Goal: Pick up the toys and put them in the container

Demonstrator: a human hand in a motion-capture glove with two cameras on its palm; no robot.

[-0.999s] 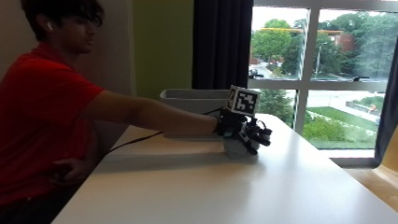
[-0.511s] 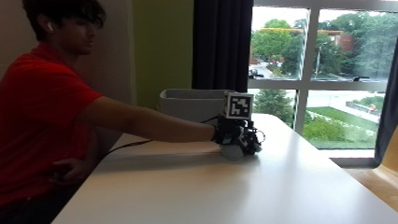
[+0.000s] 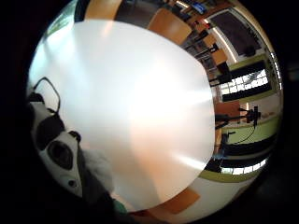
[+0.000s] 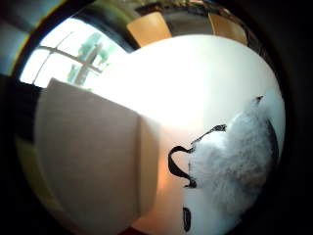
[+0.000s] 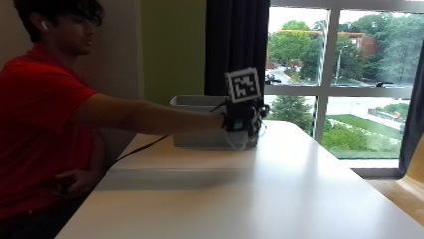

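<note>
gloved right hand [image 5: 244, 122] is up off the white table [image 5: 265, 199] now, raised just in front of the grey container [image 5: 199, 107] at the far end near the window. a second ago it sat lower and nearer, down at the tabletop, so it has lifted and moved toward the bin. a pale bit of something hangs below the hand in the outside view; the thumb side palm view shows it better: a fluffy white plush toy [image 4: 244, 156] with black markings, close against the palm. looks like the fingers are curled round it, carrying it, though the fingers themselves are mostly hidden behind the glove rig. the little finger side palm view shows the black-and-white part of the same toy [image 3: 58, 149] at the edge and bare tabletop beyond.

the thumb side palm view also shows the container wall [image 4: 88, 161] just beside the toy, so the toy is right next to the bin but not over the opening yet. meaning: pick looks done, transport under way, drop-in not yet done. next needs the hand higher to clear the rim, then release. the other hand rests low by the person's lap, bare, holding nothing i can see. no other toys visible on the table from here.
</note>
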